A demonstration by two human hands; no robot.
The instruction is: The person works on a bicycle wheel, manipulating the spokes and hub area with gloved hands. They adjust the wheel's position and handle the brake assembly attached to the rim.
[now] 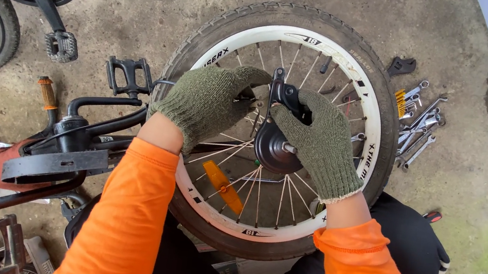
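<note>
Gloved hands work at the hub of a small bicycle wheel

Near, on the lap, lies the white-rimmed wheel; at its centre the right hand closes on the black hub drum, axle pointing up; the left hand, equally close, pinches the bracket; far right, spanners lie on the floor.
</note>
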